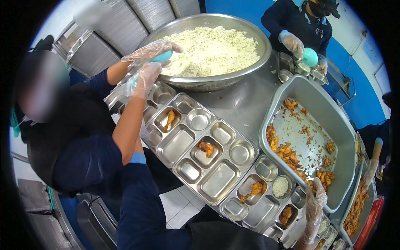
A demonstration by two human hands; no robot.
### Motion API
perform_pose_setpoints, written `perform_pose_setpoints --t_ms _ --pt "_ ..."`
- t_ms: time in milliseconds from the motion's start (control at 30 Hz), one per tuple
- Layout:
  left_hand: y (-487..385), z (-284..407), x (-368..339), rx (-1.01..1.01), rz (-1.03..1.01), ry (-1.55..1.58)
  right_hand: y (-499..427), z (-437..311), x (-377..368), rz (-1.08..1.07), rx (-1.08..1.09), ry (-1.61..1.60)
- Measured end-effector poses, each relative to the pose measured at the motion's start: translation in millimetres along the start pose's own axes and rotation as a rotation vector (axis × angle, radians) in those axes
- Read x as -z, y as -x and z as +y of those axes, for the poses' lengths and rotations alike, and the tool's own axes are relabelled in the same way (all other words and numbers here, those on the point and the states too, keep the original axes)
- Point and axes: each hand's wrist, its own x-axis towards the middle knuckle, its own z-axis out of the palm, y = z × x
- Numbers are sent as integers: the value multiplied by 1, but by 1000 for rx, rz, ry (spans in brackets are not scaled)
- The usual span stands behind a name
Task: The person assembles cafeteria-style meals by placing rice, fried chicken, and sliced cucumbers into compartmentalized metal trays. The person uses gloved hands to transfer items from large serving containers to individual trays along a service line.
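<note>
My right hand (pixel 315 200), in a clear plastic glove, reaches over the near rim of a grey plastic tub (pixel 343 125), its fingertips at the fried chicken pieces (pixel 286 156); whether they grip one is unclear. My left arm extends up the left side. Only a bit of its gloved left hand (pixel 144 132) shows beside the steel trays, behind a co-worker's forearm. Compartment trays lie in a row: one holds a drumstick (pixel 169 121), another a chicken piece (pixel 206 149), and a third a drumstick (pixel 252 192) and white rice (pixel 280 186).
A large perforated steel bowl (pixel 206 79) of rice stands beyond the trays. At left, a co-worker's gloved hands hold a light-blue object (pixel 162 56) over it. Another co-worker at top right holds a turquoise bowl (pixel 310 57). A tub of shredded brown food (pixel 354 215) stands right, near another person's gloved hand.
</note>
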Motion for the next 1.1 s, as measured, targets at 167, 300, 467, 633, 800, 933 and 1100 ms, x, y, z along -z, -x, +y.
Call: perform_pose_setpoints --t_ms 167,300,467,633,800,933,1100 --pt "-23 39 12 -291 36 -267 6 -11 -4 -29 176 263" --pt "-25 79 37 -620 225 -324 5 -26 -10 -45 172 386" --pt "11 121 66 -913 155 -196 16 -9 -18 22 250 457" --pt "78 184 31 -1066 -441 -121 9 9 -23 58 401 568" --pt "146 225 2 -1195 -797 -259 9 -11 -16 -86 184 462" --pt "170 266 6 -1191 -791 -334 59 3 23 165 331 301" --pt "212 327 24 -1083 -621 -342 177 117 137 78 53 249"
